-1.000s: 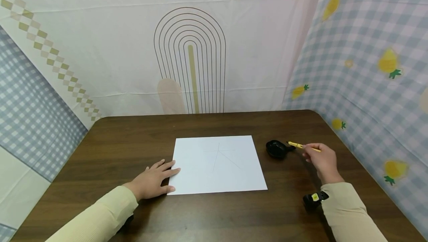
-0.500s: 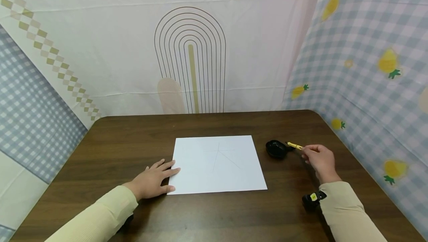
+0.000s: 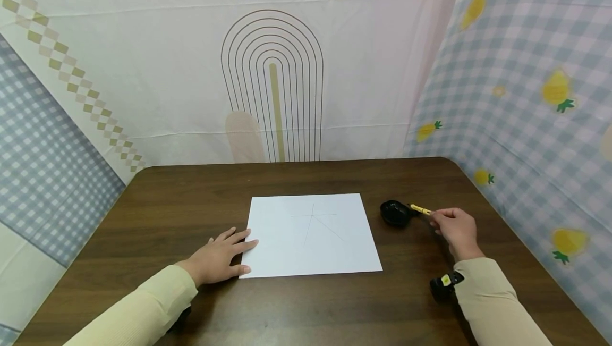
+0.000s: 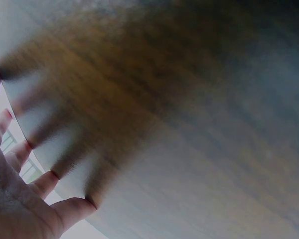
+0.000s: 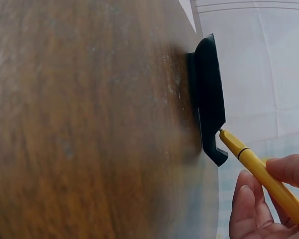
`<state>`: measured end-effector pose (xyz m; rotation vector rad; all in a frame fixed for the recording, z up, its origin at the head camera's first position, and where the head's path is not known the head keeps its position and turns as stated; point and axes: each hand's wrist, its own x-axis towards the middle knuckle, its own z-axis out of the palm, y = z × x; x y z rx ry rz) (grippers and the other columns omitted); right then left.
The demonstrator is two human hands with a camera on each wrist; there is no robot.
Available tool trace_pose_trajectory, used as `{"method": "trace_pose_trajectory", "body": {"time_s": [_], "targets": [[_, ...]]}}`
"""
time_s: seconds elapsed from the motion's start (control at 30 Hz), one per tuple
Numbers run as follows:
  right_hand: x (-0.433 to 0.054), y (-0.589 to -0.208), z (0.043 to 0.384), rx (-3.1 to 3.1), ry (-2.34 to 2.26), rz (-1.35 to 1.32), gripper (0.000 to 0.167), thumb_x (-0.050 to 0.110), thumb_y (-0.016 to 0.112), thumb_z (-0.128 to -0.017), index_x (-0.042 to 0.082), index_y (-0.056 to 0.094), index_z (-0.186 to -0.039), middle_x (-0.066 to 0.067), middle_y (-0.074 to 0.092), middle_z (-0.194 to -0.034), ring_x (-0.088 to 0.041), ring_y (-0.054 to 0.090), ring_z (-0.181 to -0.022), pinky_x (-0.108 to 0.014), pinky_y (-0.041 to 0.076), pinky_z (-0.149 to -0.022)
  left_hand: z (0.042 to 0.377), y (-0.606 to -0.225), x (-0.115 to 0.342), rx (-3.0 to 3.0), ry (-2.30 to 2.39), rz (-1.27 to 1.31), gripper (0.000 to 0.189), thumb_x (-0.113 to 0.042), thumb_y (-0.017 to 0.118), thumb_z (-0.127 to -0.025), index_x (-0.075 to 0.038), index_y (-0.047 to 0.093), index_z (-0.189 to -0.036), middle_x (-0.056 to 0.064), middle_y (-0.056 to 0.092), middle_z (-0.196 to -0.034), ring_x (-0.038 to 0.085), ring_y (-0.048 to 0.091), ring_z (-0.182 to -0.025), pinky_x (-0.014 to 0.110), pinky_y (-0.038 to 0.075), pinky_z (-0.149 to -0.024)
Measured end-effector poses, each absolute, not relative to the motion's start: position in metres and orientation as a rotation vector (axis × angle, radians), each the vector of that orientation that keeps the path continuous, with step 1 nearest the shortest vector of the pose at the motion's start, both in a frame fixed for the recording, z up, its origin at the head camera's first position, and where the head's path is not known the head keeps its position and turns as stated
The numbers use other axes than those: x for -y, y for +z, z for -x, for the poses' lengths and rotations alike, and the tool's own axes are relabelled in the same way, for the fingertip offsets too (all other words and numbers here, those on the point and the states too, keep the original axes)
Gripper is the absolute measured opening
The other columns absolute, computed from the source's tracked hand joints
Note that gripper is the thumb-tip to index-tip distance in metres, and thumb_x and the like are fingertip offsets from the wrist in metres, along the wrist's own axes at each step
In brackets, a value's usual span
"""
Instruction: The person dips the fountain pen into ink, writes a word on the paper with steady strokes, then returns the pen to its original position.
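A yellow pen is pinched between the thumb and fingers of my right hand. Its tip points left, right at the handle of a small black dish, which stands to the right of the paper. In the right wrist view the black dish shows from the side, a short bent handle at its near end. My left hand lies with fingers spread on the left edge of a white sheet of paper. Several thin straight lines cross on the sheet. In the left wrist view the fingertips touch the surface.
The brown wooden table carries all of this, with rounded far corners. Behind it hangs a white patterned cloth, and a blue checked cloth closes off the right side. Dark wrist devices sit under the sleeves.
My right hand has shifted slightly left, and the pen now shows less of its back end beyond the fingers. The left hand, paper and black dish have stayed in place.
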<state>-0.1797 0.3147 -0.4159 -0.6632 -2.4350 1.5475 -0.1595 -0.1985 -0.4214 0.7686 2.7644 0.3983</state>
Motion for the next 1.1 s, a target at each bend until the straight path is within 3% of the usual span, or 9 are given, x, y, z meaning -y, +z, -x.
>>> {"method": "trace_pose_trajectory", "body": {"time_s": [0.5, 1.1], "targets": [[-0.3137, -0.4176, 0.1795, 2.462, 1.504, 0.655, 0.026, 0.010, 0.062, -0.091, -0.011, 0.060, -0.108, 0.003, 0.061, -0.071, 0.000, 0.056, -0.060, -0.022, 0.052, -0.055, 0.1612, -0.4247, 0.2001, -2.768, 0.389, -0.773, 0.061, -0.044, 0.064, -0.091, -0.020, 0.048, -0.145, 0.009, 0.033, -0.155, 0.045, 0.023, -0.141, 0.077, 0.025, -0.096], [-0.3139, -0.4171, 0.1769, 2.647, 1.375, 0.581, 0.027, 0.015, 0.062, -0.091, -0.008, 0.061, -0.105, -0.006, 0.064, -0.076, -0.013, 0.058, -0.066, -0.026, 0.050, -0.056, 0.1595, -0.4220, 0.1994, -2.762, 0.398, -0.775, 0.061, -0.045, 0.063, -0.091, -0.020, 0.048, -0.145, 0.010, 0.033, -0.155, 0.045, 0.023, -0.141, 0.077, 0.025, -0.096]]}}
